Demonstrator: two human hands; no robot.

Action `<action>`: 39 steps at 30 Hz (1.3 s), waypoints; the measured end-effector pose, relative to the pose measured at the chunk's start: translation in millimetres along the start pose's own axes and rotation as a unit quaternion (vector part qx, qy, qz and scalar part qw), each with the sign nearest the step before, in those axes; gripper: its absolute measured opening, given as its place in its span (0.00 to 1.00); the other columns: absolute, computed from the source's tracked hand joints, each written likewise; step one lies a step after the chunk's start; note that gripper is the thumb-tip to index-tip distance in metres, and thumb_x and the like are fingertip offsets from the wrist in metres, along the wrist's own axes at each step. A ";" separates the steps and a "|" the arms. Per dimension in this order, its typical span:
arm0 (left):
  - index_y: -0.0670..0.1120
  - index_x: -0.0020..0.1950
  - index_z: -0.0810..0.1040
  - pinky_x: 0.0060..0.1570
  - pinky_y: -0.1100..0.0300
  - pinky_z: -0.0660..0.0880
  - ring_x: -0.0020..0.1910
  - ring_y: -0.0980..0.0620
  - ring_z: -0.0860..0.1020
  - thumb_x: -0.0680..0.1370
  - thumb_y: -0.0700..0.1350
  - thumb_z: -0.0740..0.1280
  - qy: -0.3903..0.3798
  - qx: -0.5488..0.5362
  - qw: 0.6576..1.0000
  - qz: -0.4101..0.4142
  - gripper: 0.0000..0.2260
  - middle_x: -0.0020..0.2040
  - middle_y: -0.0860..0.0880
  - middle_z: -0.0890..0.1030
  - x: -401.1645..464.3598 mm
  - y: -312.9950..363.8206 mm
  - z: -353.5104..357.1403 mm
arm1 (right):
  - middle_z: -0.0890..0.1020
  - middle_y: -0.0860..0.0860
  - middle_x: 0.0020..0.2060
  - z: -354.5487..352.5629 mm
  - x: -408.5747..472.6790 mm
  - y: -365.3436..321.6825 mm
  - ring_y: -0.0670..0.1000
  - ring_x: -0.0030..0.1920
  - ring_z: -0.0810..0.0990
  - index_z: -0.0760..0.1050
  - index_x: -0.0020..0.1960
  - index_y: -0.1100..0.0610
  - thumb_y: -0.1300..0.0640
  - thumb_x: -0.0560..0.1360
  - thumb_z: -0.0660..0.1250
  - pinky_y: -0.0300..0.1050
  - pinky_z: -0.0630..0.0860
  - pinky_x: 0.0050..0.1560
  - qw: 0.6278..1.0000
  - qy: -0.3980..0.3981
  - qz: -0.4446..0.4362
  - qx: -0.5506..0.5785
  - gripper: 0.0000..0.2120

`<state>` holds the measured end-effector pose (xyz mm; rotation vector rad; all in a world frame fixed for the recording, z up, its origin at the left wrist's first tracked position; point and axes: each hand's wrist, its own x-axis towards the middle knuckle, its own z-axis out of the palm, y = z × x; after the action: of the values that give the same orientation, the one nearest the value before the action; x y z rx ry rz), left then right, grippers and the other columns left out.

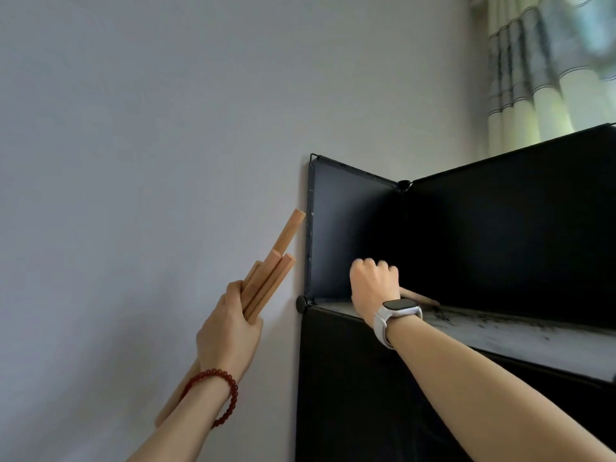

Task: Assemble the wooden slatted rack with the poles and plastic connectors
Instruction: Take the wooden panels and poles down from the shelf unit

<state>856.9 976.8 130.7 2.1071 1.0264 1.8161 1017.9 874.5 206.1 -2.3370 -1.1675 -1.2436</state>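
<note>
Left hand (230, 325) grips four poles (270, 278); right hand (373, 285) holds one.

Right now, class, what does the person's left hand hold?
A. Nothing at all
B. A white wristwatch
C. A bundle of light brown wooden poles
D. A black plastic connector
C: the left hand has its grip curled round a bundle of light brown wooden poles, raised beside the grey wall.

Soft daylight from the blurred curtain (550, 65); wide-angle edge warping.
</note>
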 end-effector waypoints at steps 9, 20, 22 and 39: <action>0.45 0.62 0.68 0.34 0.61 0.67 0.37 0.49 0.74 0.74 0.40 0.66 0.043 -0.056 0.997 -0.010 0.17 0.47 0.47 0.79 -2.5 47.5 -19.5 | 0.75 0.54 0.53 -63.1 -2.9 29.9 0.57 0.51 0.70 0.71 0.55 0.60 0.71 0.72 0.56 0.46 0.62 0.49 0.973 0.191 -0.133 -0.003 0.15; 0.52 0.52 0.66 0.28 0.62 0.72 0.30 0.52 0.76 0.74 0.40 0.66 0.065 -0.202 0.976 0.040 0.13 0.35 0.54 0.75 -33.2 190.9 -60.7 | 0.80 0.50 0.49 -160.2 -63.1 119.0 0.46 0.48 0.76 0.79 0.56 0.60 0.63 0.78 0.61 0.28 0.66 0.49 0.793 0.293 0.054 0.531 0.10; 0.51 0.53 0.67 0.30 0.61 0.73 0.31 0.51 0.77 0.74 0.41 0.66 0.050 -0.185 0.979 0.061 0.12 0.34 0.53 0.75 -47.3 224.4 -68.4 | 0.79 0.48 0.46 -172.7 -80.9 152.0 0.43 0.45 0.75 0.79 0.57 0.59 0.61 0.78 0.62 0.25 0.66 0.47 0.778 0.299 0.080 0.547 0.10; 0.51 0.49 0.72 0.34 0.56 0.79 0.35 0.50 0.81 0.71 0.41 0.67 -0.362 -0.280 0.888 0.046 0.10 0.38 0.48 0.79 -421.9 557.9 -5.2 | 0.80 0.48 0.35 -247.3 -434.4 576.0 0.49 0.38 0.77 0.79 0.45 0.55 0.63 0.73 0.69 0.42 0.75 0.44 0.778 0.258 0.282 0.499 0.05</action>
<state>1057.0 307.4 97.6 2.1531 0.1827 0.9895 1166.8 134.4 98.1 -1.2473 -0.5892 -0.6711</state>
